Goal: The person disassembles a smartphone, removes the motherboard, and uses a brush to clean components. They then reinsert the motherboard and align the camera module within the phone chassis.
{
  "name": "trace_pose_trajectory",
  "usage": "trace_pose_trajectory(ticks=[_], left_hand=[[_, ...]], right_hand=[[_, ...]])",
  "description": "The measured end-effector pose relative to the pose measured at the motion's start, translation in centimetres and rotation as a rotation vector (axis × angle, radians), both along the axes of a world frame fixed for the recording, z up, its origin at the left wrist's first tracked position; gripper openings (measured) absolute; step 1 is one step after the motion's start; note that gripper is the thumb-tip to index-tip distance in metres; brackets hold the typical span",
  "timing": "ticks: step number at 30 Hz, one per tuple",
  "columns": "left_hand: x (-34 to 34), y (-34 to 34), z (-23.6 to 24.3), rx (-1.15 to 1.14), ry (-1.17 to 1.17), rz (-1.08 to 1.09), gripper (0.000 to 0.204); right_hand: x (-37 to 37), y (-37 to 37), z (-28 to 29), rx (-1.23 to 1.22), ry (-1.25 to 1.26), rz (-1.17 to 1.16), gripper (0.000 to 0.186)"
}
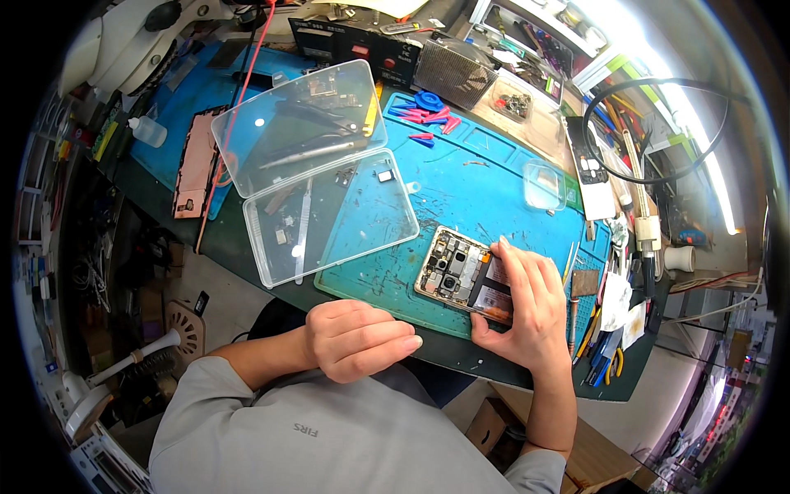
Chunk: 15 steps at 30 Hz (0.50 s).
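Note:
An opened phone [457, 268] lies on the blue mat [378, 272], showing its camera modules, board and battery. My right hand [522, 305] grips its right end, thumb at the lower edge and fingers over the top. My left hand [354, 337] is curled closed at the mat's front edge, left of the phone and apart from it; what it holds, if anything, is hidden. An open clear plastic case [265, 247] with small parts and slim tools lies to the upper left. Beyond it rests a pink phone panel [192, 165].
A microscope [123, 41] stands at the back left, near a small bottle [146, 132]. Red and blue clips [428, 115], a small clear box [543, 185] and a mesh-fronted unit [453, 70] sit behind. Tools and pliers [613, 362] crowd the right side, below a looped black cable [658, 177].

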State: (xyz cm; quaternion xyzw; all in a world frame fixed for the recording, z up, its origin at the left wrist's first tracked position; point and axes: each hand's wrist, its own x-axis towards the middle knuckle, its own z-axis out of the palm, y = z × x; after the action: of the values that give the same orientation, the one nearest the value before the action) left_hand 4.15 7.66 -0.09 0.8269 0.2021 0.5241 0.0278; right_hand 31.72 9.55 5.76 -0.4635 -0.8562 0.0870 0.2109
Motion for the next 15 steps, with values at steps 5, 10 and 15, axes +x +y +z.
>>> trace_pose_trajectory(ticks=[5,10,15], left_hand=[[0.06,0.01,-0.03,0.003,-0.003,0.007,0.022],[0.05,-0.01,0.03,-0.001,0.000,0.006,0.024],[0.04,0.01,0.02,0.001,0.008,0.012,0.025]], right_hand=[[-0.01,-0.02,0.06,-0.001,-0.001,0.000,0.086],[0.02,-0.01,0.12,0.003,-0.001,0.003,0.086],[0.04,-0.05,0.10,0.003,0.000,0.003,0.087]])
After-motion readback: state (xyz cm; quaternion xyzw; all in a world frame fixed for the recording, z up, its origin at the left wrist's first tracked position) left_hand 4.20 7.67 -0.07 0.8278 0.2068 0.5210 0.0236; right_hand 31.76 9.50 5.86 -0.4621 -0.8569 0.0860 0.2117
